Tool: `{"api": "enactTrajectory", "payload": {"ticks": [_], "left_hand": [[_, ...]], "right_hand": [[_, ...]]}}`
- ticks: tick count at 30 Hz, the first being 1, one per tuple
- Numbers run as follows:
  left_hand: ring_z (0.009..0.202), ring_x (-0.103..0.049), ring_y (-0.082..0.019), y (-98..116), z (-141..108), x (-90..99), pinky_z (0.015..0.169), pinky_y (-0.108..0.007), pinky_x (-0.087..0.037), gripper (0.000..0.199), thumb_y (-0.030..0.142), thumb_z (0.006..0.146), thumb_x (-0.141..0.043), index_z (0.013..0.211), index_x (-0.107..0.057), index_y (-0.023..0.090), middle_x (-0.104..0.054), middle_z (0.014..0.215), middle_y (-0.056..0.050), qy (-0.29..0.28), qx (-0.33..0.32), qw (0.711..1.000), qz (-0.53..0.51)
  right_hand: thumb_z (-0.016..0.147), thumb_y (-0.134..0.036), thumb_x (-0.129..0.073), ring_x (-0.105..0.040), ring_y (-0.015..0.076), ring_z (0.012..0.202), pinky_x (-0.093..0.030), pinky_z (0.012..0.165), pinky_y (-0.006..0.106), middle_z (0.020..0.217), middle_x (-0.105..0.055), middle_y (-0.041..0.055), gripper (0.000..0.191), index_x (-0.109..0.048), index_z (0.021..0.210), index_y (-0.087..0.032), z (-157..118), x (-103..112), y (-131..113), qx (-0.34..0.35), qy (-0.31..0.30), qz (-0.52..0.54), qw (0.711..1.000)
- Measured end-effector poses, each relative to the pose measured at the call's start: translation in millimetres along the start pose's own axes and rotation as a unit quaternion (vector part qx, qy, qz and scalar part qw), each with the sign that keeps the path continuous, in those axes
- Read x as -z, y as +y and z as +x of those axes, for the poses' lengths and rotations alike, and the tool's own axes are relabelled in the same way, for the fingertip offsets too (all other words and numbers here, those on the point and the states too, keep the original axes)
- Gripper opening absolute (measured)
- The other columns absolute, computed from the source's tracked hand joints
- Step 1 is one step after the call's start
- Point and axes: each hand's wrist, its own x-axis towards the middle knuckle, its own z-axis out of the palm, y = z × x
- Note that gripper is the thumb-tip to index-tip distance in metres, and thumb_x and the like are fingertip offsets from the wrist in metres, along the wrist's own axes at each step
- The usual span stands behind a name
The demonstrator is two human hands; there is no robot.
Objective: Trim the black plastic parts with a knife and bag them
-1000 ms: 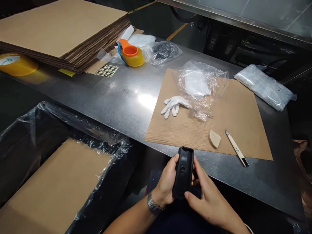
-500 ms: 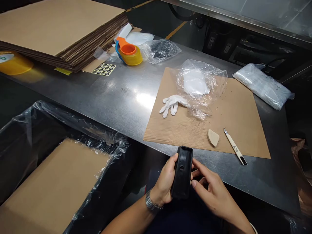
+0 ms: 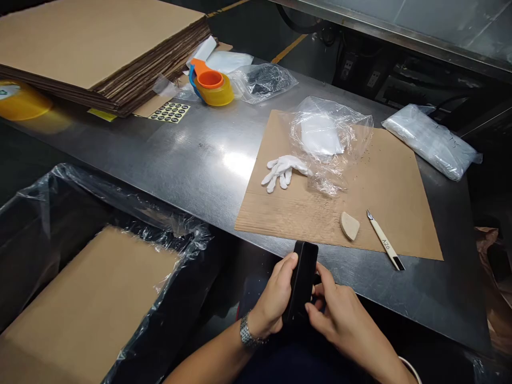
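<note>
My left hand (image 3: 276, 293), with a metal watch on its wrist, is closed around a long black plastic part (image 3: 303, 274) in front of the table's near edge. The part stands lengthwise, its smooth face and one narrow side turned up. From the right, my right hand (image 3: 336, 309) grips the same part with curled fingers at its right edge; some fingertips are hidden. Just beyond, on a cardboard sheet (image 3: 384, 186), lie a beige wedge-shaped block (image 3: 349, 226) and a white-handled craft knife (image 3: 385, 240) marked A26.
A white glove (image 3: 285, 172) and a clear plastic bag (image 3: 328, 138) with white sheets lie on the cardboard. A wrapped packet (image 3: 434, 140) sits at right. Farther left are a tape dispenser (image 3: 212, 88), stickers (image 3: 170, 112) and stacked cardboard (image 3: 100, 48). A plastic-lined bin (image 3: 132, 186) stands at lower left.
The black part has turned over in my hands: the hollow face with a hole has given way to a smooth face. My right fingers have shifted along its edge.
</note>
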Motion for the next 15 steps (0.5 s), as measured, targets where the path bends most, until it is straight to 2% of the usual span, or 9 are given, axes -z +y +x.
{"api": "enactTrajectory", "payload": {"ticks": [4,6,8,10,12,13,15], "left_hand": [[0.049,-0.053,-0.012,3,1,0.1,0.047,-0.022,-0.042,0.037,0.047,0.083,-0.045,0.076,-0.058,0.013,-0.058,0.057,-0.001,0.001,0.036,0.999,-0.003],[0.047,-0.053,-0.012,4,1,0.6,0.045,-0.022,-0.04,0.043,0.05,0.083,-0.042,0.076,-0.06,0.012,-0.058,0.054,-0.003,-0.002,0.073,0.997,-0.001],[0.048,-0.053,-0.013,4,2,0.8,0.045,-0.022,-0.04,0.044,0.049,0.084,-0.041,0.078,-0.062,0.012,-0.06,0.056,-0.004,0.003,0.079,0.997,0.002],[0.06,-0.059,-0.015,3,2,0.4,0.057,-0.025,-0.046,0.036,0.043,0.083,-0.046,0.084,-0.065,0.013,-0.066,0.069,-0.005,0.008,0.028,0.999,0.018],[0.086,-0.06,-0.017,3,1,-0.8,0.079,-0.026,-0.045,0.025,0.034,0.082,-0.053,0.091,-0.067,0.016,-0.068,0.091,-0.005,0.005,-0.046,0.998,0.039],[0.097,-0.057,-0.018,4,0,-1.5,0.088,-0.026,-0.041,0.023,0.031,0.082,-0.053,0.094,-0.067,0.017,-0.067,0.1,-0.005,-0.006,-0.066,0.997,0.046],[0.107,-0.053,-0.021,5,-3,-2.7,0.093,-0.029,-0.038,0.026,0.031,0.085,-0.05,0.1,-0.067,0.019,-0.064,0.109,-0.005,-0.039,-0.06,0.996,0.051]], "right_hand": [[0.089,-0.021,-0.034,-0.057,0.0157,0.054,-0.043,0.054,0.027,0.065,-0.061,-0.001,0.038,-0.043,0.125,-0.017,6,5,3,-0.013,0.045,-0.006,0.999],[0.091,-0.026,-0.033,-0.06,0.0154,0.058,-0.044,0.058,0.027,0.067,-0.063,-0.0004,0.033,-0.051,0.118,-0.02,7,5,7,-0.028,0.085,0.014,0.996],[0.091,-0.033,-0.038,-0.062,0.0155,0.066,-0.047,0.061,0.027,0.079,-0.067,0.0023,0.034,-0.051,0.119,-0.02,8,4,12,-0.043,0.126,0.047,0.99],[0.086,-0.039,-0.048,-0.062,0.0156,0.073,-0.048,0.061,0.027,0.099,-0.065,0.0066,0.048,-0.042,0.129,-0.018,10,0,15,-0.044,0.157,0.09,0.982],[0.08,-0.041,-0.058,-0.059,0.0145,0.072,-0.048,0.056,0.025,0.11,-0.06,0.0094,0.068,-0.031,0.137,-0.017,14,-5,18,-0.042,0.172,0.148,0.973],[0.077,-0.041,-0.061,-0.058,0.0133,0.068,-0.047,0.054,0.025,0.108,-0.06,0.0091,0.071,-0.03,0.137,-0.016,16,-6,19,-0.047,0.179,0.186,0.965],[0.078,-0.041,-0.06,-0.054,0.0108,0.06,-0.047,0.052,0.024,0.091,-0.062,0.0046,0.062,-0.039,0.13,-0.015,21,-8,22,-0.066,0.197,0.284,0.936]]}}
